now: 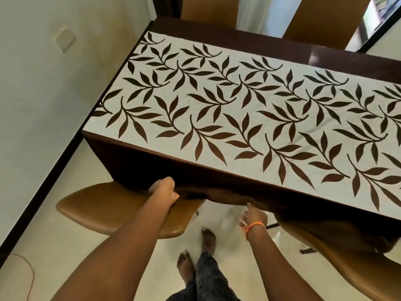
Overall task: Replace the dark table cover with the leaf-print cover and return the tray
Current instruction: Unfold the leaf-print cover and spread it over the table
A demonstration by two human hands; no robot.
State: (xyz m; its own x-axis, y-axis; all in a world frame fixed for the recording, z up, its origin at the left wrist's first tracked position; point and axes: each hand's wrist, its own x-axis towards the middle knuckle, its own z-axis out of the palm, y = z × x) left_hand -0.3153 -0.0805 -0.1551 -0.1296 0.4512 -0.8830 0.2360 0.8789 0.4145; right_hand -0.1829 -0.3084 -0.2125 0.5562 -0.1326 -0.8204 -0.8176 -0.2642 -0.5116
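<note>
Landmark = dining table, dark wood, running diag. across the view.

Far left of table: cream wall w/ a blank switch plate, dark skirting along the floor, thin orange cord looped on the pale tiles.

At table's near-left corner: tan chair, seat tucked partly under the table's near edge, right below the hanging cloth.

Leaf-print cover lies flat on the tabletop, white w/ dark brown leaf sprigs; its plain brown border drops over the near side. Bare strip of table wood shows along the far side.

Left hand at the near side, over the chair seat: fingers curled, pinching the brown hem of the cover, which sags in a fold btwn the two hands.

Right hand further right along the same hem, orange thread band on the wrist; fingers point up toward the cloth edge, loosely spread; grip or just touch — can't tell.

Bare feet + jeans on tiles below the hands.

Second tan chair at near right, seat under the overhang. Two more tan chair backs beyond the far side.
</note>
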